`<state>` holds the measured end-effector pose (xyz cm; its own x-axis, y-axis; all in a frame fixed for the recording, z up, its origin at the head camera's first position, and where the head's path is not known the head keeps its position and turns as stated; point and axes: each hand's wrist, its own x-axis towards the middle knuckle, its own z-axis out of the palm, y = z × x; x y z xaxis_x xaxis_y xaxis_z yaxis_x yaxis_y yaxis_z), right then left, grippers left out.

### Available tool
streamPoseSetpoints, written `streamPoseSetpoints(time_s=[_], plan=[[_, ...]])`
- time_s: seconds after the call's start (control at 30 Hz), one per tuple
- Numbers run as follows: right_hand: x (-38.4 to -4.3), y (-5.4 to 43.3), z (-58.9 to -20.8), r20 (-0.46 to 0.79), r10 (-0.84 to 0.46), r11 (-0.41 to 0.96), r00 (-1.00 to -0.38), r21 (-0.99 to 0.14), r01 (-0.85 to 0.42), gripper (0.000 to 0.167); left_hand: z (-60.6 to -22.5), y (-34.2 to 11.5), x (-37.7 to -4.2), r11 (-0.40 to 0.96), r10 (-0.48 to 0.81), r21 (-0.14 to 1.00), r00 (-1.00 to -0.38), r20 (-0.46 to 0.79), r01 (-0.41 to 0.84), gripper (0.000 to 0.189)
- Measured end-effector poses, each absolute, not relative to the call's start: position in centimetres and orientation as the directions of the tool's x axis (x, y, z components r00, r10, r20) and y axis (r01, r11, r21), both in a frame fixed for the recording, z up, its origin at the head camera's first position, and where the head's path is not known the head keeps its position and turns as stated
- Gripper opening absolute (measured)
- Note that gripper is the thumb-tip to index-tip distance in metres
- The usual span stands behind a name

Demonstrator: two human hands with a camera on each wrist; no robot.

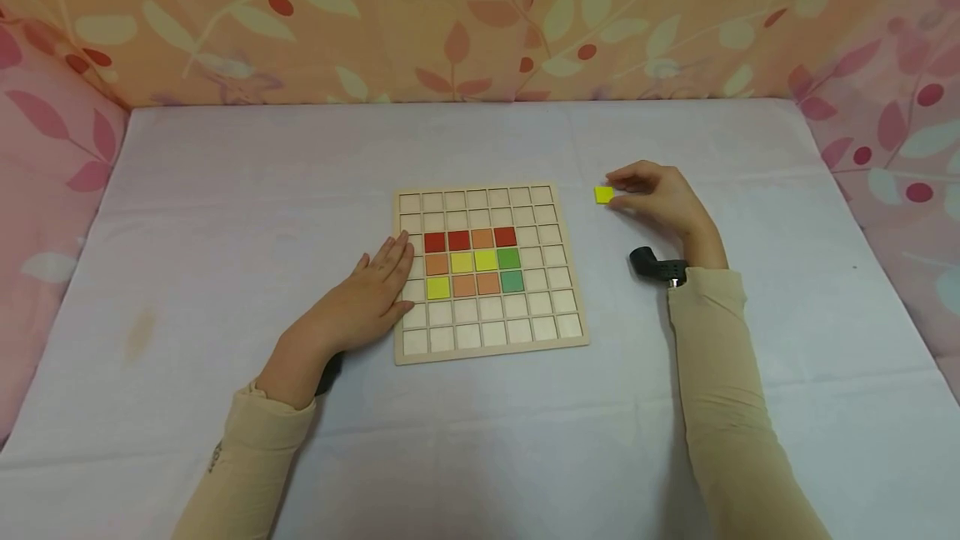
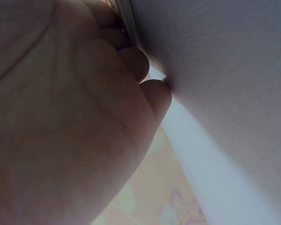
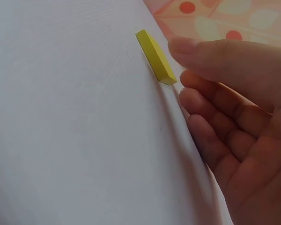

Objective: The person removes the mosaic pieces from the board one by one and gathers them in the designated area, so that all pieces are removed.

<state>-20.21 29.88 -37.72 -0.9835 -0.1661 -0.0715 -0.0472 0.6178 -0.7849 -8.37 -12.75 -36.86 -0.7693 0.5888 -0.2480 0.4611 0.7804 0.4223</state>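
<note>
A pale wooden grid board (image 1: 491, 334) lies on the white-covered table. Its middle cells hold square tiles: a top row with red tiles (image 1: 435, 242) and an orange tile (image 1: 482, 238), and below it more orange, yellow tiles (image 1: 461, 262) and green tiles (image 1: 508, 258). My left hand (image 1: 360, 298) rests with straight fingers across the board's left edge. Right of the board is a loose yellow tile (image 1: 603, 195). Around its right side is my right hand (image 1: 660, 194), thumb and fingers spread; the right wrist view shows a small gap between the thumb (image 3: 185, 49) and the tile (image 3: 154, 58).
The table (image 1: 480, 440) has a white cloth with faint creases and a brownish stain (image 1: 140, 334) at left. Patterned fabric (image 1: 480, 23) hangs along the back and both sides. A black wrist camera (image 1: 652, 263) sits on the right wrist.
</note>
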Motion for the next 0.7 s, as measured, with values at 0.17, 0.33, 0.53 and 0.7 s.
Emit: streamPoseSetpoints(time_s=[0.17, 0.33, 0.53, 0.7], plan=[[-20.5, 29.7, -37.7, -0.052, -0.155, 0.577, -0.987, -0.815, -0.048, 0.040, -36.8, -12.7, -8.3, 0.785, 0.581, 0.423, -0.774, -0.252, 0.452, 0.069], [-20.5, 29.6, -37.5, -0.057, -0.136, 0.586, -0.989, -0.810, -0.034, 0.038, -36.9, -12.6, -8.5, 0.790, 0.577, 0.419, -0.774, -0.260, 0.448, 0.070], [-20.4, 29.1, -37.2, -0.015, -0.160, 0.537, -0.987, -0.840, -0.074, 0.036, -37.2, -12.4, -8.7, 0.791, 0.575, 0.414, -0.777, -0.255, 0.450, 0.070], [-20.1, 28.4, -36.8, 0.006, -0.179, 0.483, -0.984, -0.871, -0.093, 0.034, -37.3, -12.2, -8.8, 0.788, 0.578, 0.419, -0.775, -0.255, 0.451, 0.070]])
